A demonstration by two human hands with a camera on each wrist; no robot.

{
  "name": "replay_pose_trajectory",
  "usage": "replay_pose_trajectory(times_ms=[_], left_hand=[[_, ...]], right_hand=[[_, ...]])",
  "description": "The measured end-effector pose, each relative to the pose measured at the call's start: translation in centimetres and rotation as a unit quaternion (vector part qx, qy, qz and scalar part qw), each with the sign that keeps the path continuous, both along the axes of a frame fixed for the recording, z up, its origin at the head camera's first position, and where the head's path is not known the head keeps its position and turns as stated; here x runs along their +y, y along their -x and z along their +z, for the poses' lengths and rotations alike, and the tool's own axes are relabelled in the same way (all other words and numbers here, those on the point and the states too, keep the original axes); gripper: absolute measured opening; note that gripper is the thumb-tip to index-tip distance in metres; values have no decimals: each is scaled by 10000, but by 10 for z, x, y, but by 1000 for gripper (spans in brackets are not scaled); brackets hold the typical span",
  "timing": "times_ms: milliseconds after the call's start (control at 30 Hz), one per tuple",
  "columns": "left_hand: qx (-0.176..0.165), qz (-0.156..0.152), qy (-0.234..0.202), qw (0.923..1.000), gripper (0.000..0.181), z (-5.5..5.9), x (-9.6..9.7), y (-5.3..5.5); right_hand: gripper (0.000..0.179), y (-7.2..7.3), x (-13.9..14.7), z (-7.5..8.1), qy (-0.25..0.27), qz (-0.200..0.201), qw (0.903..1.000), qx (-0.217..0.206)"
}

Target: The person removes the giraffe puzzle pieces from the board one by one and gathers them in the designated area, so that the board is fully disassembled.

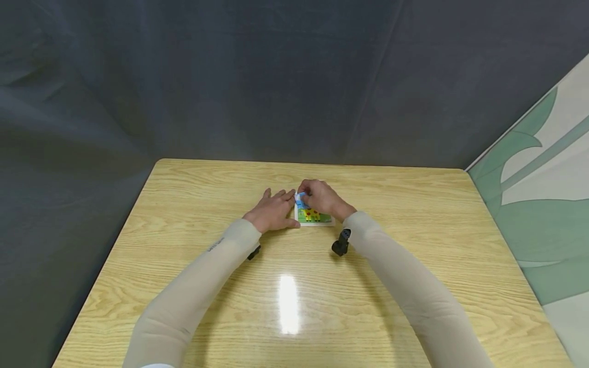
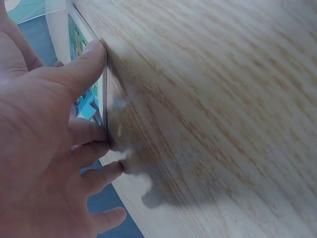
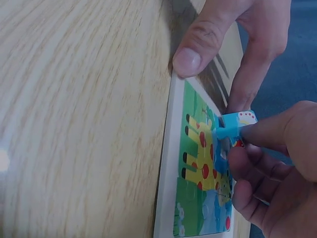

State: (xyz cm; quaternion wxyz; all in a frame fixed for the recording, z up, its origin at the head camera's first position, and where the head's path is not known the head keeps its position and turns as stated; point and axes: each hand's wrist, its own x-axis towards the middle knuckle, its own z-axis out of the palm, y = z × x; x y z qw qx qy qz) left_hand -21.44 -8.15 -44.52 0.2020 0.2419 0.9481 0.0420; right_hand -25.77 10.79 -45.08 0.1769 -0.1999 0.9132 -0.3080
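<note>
A small jigsaw puzzle [image 3: 194,148] with a spotted yellow giraffe on green and blue lies in a white-edged frame [image 3: 167,148] on the table. My right hand [image 1: 320,197] pinches a light blue puzzle piece [image 3: 233,125] with a red-dotted white patch, tilted up at the puzzle's far left corner. Whether that piece touches its neighbours I cannot tell. My left hand [image 1: 274,210] lies at the frame's left side, fingers spread; its thumb [image 2: 91,62] and some fingertips touch the frame's edge. Part of the puzzle is hidden behind the right hand in the head view.
The wooden table [image 1: 207,184] reaches to a dark curtain [image 1: 294,82] at the back. On the right stands a panel [image 1: 543,214] with green leaf shapes. A black wrist camera [image 1: 341,243] hangs under the right sleeve. Light glares off the table [image 1: 289,304] in front.
</note>
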Motion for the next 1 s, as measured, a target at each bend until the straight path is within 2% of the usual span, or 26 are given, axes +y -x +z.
replay_pose_trajectory(times_ms=[433,1000], left_hand=[[-123,29,-80,9999,89,0,-1,0],[-162,9,-104,9998,90,0,-1,0]], right_hand=[[15,-4,2,9,113,-37,9999,-19],[15,0,30,12,152,-358,9992,-91]])
